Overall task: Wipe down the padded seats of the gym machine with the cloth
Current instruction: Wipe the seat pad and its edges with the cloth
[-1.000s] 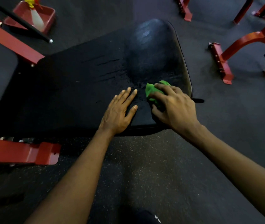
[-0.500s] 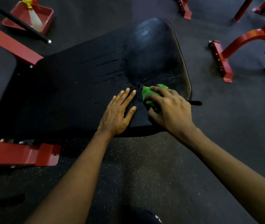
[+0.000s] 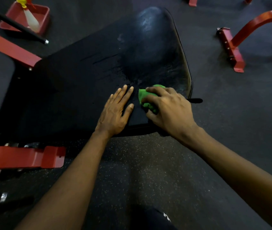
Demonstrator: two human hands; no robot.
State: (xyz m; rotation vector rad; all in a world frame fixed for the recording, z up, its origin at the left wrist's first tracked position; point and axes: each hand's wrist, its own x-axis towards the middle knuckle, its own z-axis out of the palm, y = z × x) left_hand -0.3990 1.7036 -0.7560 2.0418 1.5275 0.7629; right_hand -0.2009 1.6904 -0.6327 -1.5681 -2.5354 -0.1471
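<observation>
A wide black padded seat (image 3: pixel 98 77) of the gym machine fills the middle of the head view, with wet streaks near its centre. My right hand (image 3: pixel 166 108) grips a bunched green cloth (image 3: pixel 146 97) and presses it on the seat near the front right corner. My left hand (image 3: pixel 115 112) rests flat on the pad just left of the cloth, fingers straight. Most of the cloth is hidden under my right fingers.
Red frame bars (image 3: pixel 20 156) of the machine run at the left. A red tray (image 3: pixel 37 12) holding a spray bottle (image 3: pixel 30 20) sits on the floor at the far left. Another red machine's foot (image 3: pixel 231 50) stands on the dark rubber floor (image 3: pixel 231 122) at the right.
My right hand has slid the cloth a little to the left and back across the seat's front corner. My left hand has stayed in place.
</observation>
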